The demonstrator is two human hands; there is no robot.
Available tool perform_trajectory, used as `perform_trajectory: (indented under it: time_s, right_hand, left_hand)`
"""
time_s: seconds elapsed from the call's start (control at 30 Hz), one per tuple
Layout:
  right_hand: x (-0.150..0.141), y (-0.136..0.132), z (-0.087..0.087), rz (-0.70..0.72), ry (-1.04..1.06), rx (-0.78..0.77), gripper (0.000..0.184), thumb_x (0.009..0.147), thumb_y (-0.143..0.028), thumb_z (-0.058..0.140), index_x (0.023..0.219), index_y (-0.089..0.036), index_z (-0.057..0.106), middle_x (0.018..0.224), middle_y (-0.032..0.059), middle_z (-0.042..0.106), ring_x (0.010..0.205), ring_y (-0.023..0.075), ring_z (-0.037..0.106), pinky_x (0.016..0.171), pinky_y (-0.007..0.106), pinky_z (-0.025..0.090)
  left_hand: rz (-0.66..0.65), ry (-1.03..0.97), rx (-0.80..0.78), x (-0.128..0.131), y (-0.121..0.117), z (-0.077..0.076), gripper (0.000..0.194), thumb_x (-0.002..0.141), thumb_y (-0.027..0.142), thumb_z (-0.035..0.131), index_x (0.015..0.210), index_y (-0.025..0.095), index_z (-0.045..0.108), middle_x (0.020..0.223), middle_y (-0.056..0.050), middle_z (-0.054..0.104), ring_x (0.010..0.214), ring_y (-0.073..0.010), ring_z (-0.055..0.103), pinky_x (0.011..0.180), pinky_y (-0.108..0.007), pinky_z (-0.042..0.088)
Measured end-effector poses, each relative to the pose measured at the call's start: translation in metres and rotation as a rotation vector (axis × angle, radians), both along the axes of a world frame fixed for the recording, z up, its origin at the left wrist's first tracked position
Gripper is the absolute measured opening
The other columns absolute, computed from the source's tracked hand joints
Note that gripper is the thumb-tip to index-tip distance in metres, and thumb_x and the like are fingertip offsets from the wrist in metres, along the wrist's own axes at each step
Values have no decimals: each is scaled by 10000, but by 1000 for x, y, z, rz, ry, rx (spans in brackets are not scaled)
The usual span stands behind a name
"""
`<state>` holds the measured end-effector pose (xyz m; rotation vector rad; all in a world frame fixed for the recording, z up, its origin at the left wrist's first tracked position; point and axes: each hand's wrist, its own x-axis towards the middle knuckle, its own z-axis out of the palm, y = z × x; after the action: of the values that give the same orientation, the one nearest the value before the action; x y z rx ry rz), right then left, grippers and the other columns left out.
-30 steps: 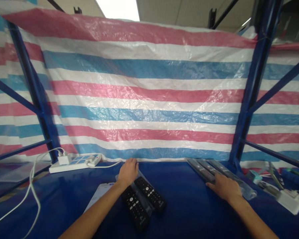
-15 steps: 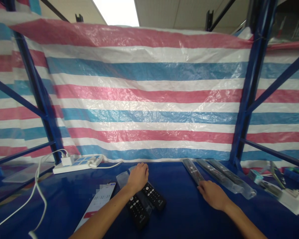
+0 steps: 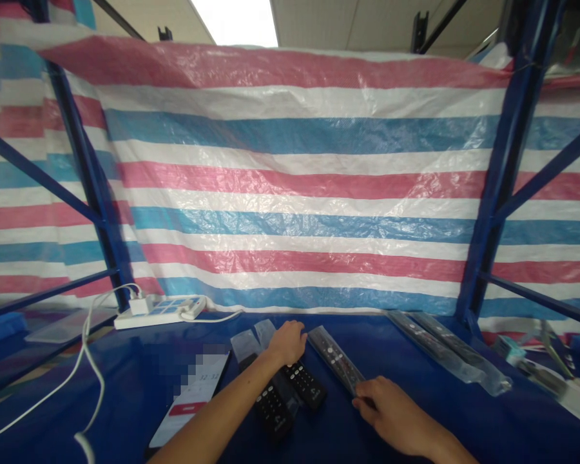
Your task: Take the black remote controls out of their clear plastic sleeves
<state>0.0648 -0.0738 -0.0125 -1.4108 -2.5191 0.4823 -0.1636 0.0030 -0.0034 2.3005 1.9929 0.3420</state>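
My left hand (image 3: 287,343) lies curled over the far ends of two black remote controls (image 3: 290,393) that rest side by side on the blue table (image 3: 101,399). Clear plastic sleeves (image 3: 251,341) stick out just left of that hand. My right hand (image 3: 391,415) pinches the near end of a remote wrapped in a clear bag (image 3: 336,359), which lies slanted between my two hands.
Two more bagged remotes (image 3: 444,351) lie at the right by the blue rack post (image 3: 493,212). A phone (image 3: 193,399) lies at the lower left. A white power strip (image 3: 162,310) with cables sits at the back left. A striped tarpaulin (image 3: 290,180) closes the back.
My right hand has dragged one bagged remote from the group at the right toward the middle, beside the black remotes. My left hand stayed on the black remotes. The view shifted slightly.
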Motion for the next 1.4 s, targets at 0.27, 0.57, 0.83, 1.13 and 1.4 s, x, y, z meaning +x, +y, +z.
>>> perform_trajectory:
  time_s: [0.27, 0.57, 0.83, 1.13, 1.4]
  right_hand:
    - [4, 9, -4, 13, 280, -65, 416, 887, -422, 428, 555, -173, 456, 539, -40, 419, 530, 90, 376, 486, 201, 261]
    - [18, 23, -5, -86, 348, 3, 455, 880, -485, 412, 539, -185, 440, 533, -40, 430, 530, 103, 388, 503, 219, 274]
    - [21, 24, -3, -92, 333, 20, 426, 887, -436, 413, 545, -184, 450, 535, -44, 453, 529, 102, 415, 521, 224, 273]
    - [21, 23, -2, -101, 320, 68, 441, 898, -430, 416, 542, -177, 476, 528, -42, 472, 524, 99, 422, 511, 220, 281]
    - [30, 29, -1, -206, 381, 187, 475, 907, -500, 375, 543, -197, 416, 513, -45, 428, 514, 106, 396, 517, 233, 292]
  left_hand:
    - [66, -104, -76, 6, 19, -8, 231, 847, 194, 492, 840, 178, 722, 915, -71, 730, 911, -183, 666, 797, -234, 472]
    - [139, -53, -41, 14, 18, -9, 261, 769, 48, 513, 974, 108, 664, 1015, -151, 696, 985, -239, 652, 853, -301, 472]
    - [164, -78, -65, 15, 19, -7, 216, 871, 264, 517, 895, 144, 695, 983, -122, 711, 969, -220, 658, 802, -263, 482]
    - [123, -39, 18, 25, 4, 3, 231, 872, 97, 421, 949, 160, 630, 942, -87, 697, 928, -203, 652, 796, -275, 449]
    - [-66, 124, 214, 43, -28, 52, 337, 837, 28, 387, 1076, 201, 549, 1085, -80, 625, 1074, -215, 552, 923, -326, 380]
